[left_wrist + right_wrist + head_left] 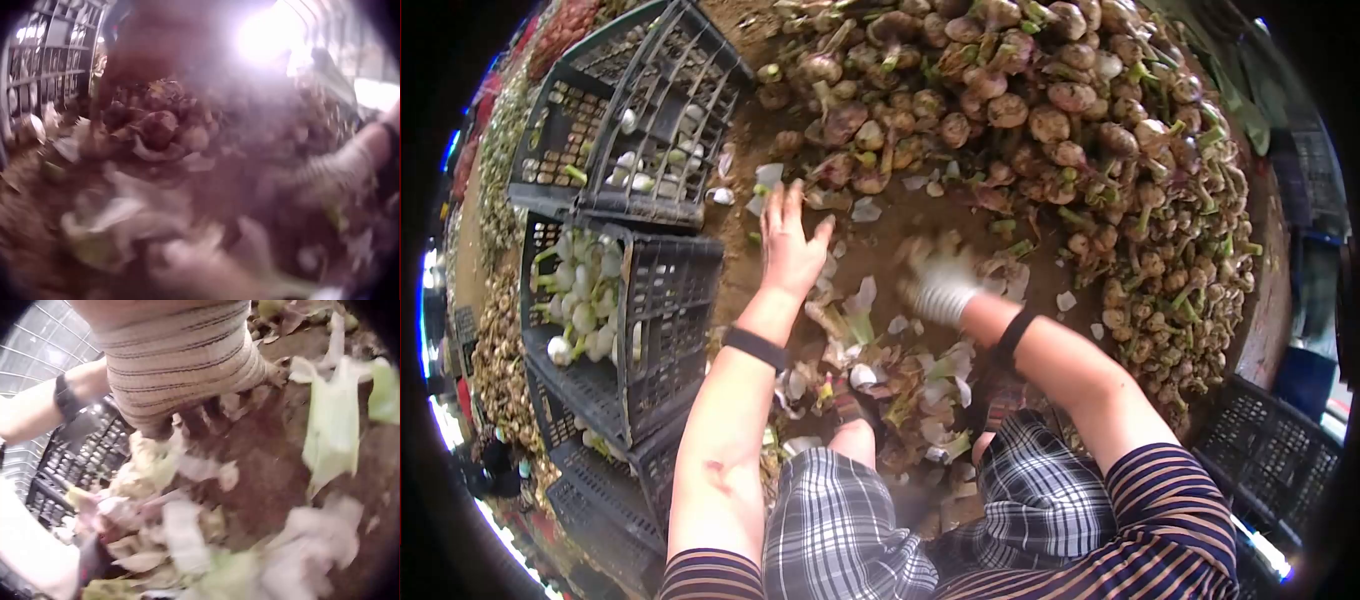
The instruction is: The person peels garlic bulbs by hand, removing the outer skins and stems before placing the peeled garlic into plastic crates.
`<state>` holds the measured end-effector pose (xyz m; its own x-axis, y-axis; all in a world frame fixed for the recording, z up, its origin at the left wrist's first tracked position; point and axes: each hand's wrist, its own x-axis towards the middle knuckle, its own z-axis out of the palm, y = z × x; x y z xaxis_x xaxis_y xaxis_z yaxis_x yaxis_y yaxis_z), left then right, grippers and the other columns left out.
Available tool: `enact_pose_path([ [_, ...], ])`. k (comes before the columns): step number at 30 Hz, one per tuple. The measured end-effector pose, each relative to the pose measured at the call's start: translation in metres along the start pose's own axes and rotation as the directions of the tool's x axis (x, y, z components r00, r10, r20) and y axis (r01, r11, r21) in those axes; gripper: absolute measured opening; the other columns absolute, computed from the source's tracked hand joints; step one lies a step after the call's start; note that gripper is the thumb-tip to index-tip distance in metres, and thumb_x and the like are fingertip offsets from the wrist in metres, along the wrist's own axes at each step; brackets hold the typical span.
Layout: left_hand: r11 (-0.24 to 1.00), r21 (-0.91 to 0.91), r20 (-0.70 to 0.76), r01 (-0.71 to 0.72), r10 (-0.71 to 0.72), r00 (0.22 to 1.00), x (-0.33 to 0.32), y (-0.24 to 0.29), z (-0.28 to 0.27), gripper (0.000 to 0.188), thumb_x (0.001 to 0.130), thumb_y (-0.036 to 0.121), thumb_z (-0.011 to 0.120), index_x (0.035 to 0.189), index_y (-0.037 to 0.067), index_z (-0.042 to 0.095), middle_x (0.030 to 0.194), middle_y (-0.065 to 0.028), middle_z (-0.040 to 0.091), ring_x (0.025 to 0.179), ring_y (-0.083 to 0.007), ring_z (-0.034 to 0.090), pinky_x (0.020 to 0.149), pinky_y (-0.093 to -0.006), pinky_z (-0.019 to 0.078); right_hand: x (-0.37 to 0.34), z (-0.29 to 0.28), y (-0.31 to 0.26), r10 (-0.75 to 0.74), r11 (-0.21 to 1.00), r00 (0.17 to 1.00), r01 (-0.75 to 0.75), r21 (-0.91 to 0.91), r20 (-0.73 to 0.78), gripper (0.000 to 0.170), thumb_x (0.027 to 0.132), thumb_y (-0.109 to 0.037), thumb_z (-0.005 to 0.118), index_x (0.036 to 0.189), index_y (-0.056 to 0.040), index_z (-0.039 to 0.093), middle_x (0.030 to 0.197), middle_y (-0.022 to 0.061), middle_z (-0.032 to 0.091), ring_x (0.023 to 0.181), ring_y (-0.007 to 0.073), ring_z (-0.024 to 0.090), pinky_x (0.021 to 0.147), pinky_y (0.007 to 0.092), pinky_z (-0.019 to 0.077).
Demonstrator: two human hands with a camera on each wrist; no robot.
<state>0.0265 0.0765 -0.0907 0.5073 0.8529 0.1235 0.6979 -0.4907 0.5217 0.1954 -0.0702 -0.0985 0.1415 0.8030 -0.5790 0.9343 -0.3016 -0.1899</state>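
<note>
My bare left hand reaches forward over the dirt floor, fingers extended and thumb apart. Pale husk pieces lie right at its fingertips. On my right hand is a white ribbed glove, blurred in the head view, low over the ground between the heap and my feet. From the right wrist, the glove's ribbed cuff hides most of the hand; dark fingertips point down at the soil, and I cannot tell whether they hold anything. Beyond both hands rises a heap of unpeeled garlic bulbs. Garlic peelings are scattered below the hands.
Black plastic crates stand at left; the nearer crate holds cleaned white garlic bulbs, and the farther crate contains a few more. Another black crate sits at the right. My feet are among the peelings, close below my hands.
</note>
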Motion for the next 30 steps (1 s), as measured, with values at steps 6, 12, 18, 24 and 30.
enact_pose_path([
  [6, 0.959, -0.025, 0.336, 0.283, -0.259, 0.906, 0.064, 0.01, 0.029, 0.094, 0.073, 0.022, 0.071, 0.143, 0.008, 0.011, 0.125, -0.0251, 0.049, 0.118, -0.0372, 0.046, 0.1, -0.0384, 0.0375, -0.034, 0.026, -0.026, -0.496, 0.825, 0.864, 0.44, 0.355, 0.081, 0.043, 0.086, -0.045, 0.044, 0.098, -0.0102, 0.066, 0.101, 0.0143, 0.063, 0.102, 0.0322, 0.055, 0.089, 0.0488, 0.0399],
  [12, 0.473, -0.592, 0.576, 0.652, -0.317, 0.753, 0.017, 0.028, 0.022, 0.031, 0.083, 0.005, 0.058, 0.112, -0.006, 0.052, 0.104, -0.009, 0.061, 0.094, -0.015, 0.057, 0.082, -0.0279, 0.0455, -0.002, 0.014, 0.021, 0.058, 0.178, 0.976, 0.197, 0.964, -0.21, 0.043, 0.084, -0.032, 0.058, 0.112, 0.0003, 0.056, 0.099, 0.0139, 0.065, 0.092, 0.0206, 0.061, 0.081, 0.033, 0.0475],
  [18, 0.627, -0.763, 0.191, 0.158, -0.015, 0.981, -0.055, 0.107, -0.004, 0.061, 0.072, -0.011, 0.06, 0.127, 0.006, 0.037, 0.116, -0.0056, 0.05, 0.107, -0.0156, 0.048, 0.095, -0.0284, 0.0382, -0.032, -0.049, -0.003, 0.066, -0.224, 0.981, 0.191, 0.956, -0.181, 0.062, 0.075, -0.022, 0.075, 0.125, -0.0059, 0.041, 0.112, 0.0068, 0.053, 0.106, 0.0146, 0.047, 0.091, 0.0263, 0.0401],
  [24, 0.31, -0.836, 0.473, 0.452, -0.008, 0.881, -0.051, 0.12, -0.062, 0.07, 0.074, 0.01, 0.073, 0.133, 0.006, 0.035, 0.122, -0.0086, 0.046, 0.11, -0.0174, 0.047, 0.093, -0.0321, 0.0432, -0.068, -0.091, 0.02, -0.304, 0.591, 0.715, 0.66, 0.464, -0.629, 0.051, 0.064, -0.011, 0.072, 0.111, -0.0103, 0.051, 0.095, 0.0121, 0.061, 0.088, 0.0308, 0.06, 0.076, 0.0342, 0.0492],
  [30, -0.024, -0.807, 0.588, 0.589, -0.116, 0.801, -0.061, 0.107, -0.063, 0.035, 0.083, 0.025, 0.064, 0.11, 0.006, 0.052, 0.1, -0.0054, 0.06, 0.088, -0.016, 0.06, 0.07, -0.0272, 0.0503, -0.062, -0.081, 0.051, -0.148, 0.878, 0.808, 0.373, 0.301, -0.57, 0.04, 0.066, -0.026, 0.074, 0.101, -0.0145, 0.058, 0.098, 0.0106, 0.062, 0.09, 0.0281, 0.061, 0.077, 0.0397, 0.0472],
])
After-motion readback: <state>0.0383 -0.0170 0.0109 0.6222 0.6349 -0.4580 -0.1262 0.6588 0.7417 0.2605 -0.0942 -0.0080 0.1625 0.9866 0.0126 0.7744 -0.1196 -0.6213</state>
